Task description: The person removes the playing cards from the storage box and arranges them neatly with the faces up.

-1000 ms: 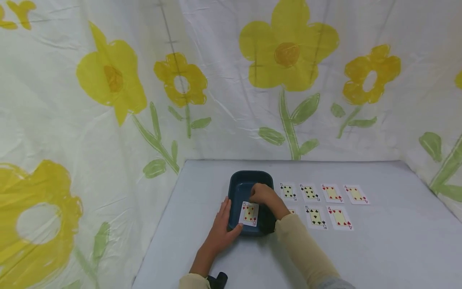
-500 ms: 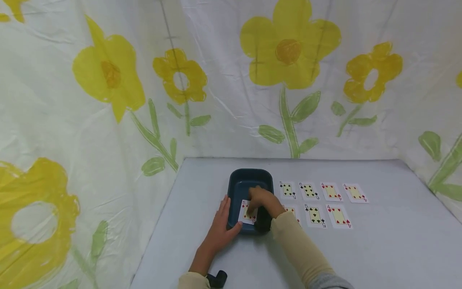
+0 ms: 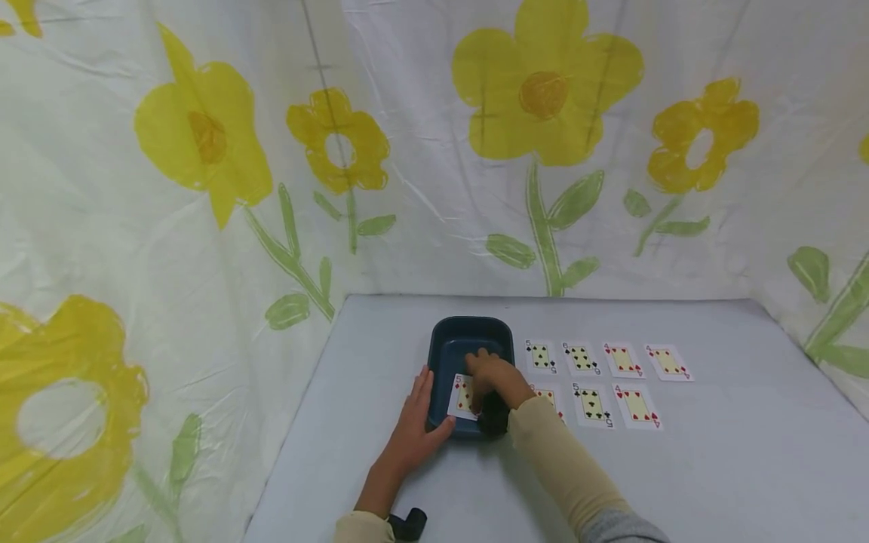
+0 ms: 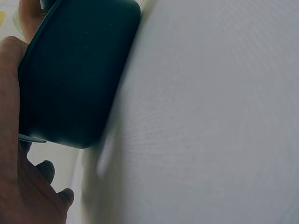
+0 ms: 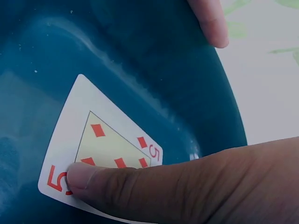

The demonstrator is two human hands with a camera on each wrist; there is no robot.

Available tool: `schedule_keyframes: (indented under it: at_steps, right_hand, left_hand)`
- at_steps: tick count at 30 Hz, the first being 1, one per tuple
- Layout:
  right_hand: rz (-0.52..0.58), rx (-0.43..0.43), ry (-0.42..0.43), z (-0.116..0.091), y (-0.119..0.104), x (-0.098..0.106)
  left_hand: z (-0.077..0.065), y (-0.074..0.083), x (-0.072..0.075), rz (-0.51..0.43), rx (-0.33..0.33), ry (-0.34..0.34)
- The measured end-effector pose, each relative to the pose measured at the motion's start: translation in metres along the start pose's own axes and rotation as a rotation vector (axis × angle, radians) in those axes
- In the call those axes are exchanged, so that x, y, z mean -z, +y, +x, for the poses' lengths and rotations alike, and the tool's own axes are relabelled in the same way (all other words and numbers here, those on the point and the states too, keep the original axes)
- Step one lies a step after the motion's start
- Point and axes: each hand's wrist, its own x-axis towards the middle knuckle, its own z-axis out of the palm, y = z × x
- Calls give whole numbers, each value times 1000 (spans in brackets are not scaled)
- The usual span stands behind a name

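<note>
A five of diamonds (image 3: 459,398) (image 5: 107,98) lies face up in the near part of a dark blue tray (image 3: 451,354) (image 4: 79,74) (image 5: 42,51). My right hand (image 3: 498,377) is inside the tray over that card. In the right wrist view its thumb (image 5: 154,186) covers part of the card's face and a corner number; its other fingers are out of that view, and in the head view they extend loosely past the card's far edge. My left hand (image 3: 411,430) (image 4: 32,196) steadies the tray, straight fingers along the left side and thumb at the front rim.
Right of the tray, two rows of face-up cards lie on the white table (image 3: 733,452), including a five of clubs (image 3: 593,406) and a four of hearts (image 3: 637,407). My right forearm passes close to a partly covered red card (image 3: 548,398). A flower-painted sheet (image 3: 428,249) hangs behind.
My right hand has lowered from above the card's top edge, bringing its thumb over the card's right part. The left hand, the tray and the card stay in place.
</note>
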Motion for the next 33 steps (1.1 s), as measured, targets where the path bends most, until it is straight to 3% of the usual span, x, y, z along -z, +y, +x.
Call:
schedule_keyframes:
  at_steps: [8, 16, 20, 23, 28, 33]
  right_hand:
    - [-8, -18, 27, 3, 0, 3]
    - [105, -14, 2, 4, 2, 4]
    - [166, 21, 30, 6, 6, 3]
    - [279, 45, 78, 10, 10, 0]
    - [559, 69, 158, 13, 16, -4]
    - [681, 55, 212, 14, 19, -4]
  left_hand:
    - [2, 1, 2, 2, 12, -11]
    - [1, 0, 1, 10, 17, -14]
    - [1, -1, 1, 5, 11, -14]
    - [0, -1, 1, 5, 11, -16]
    - [1, -3, 0, 3, 12, -14]
    - [1, -2, -2, 6, 11, -13]
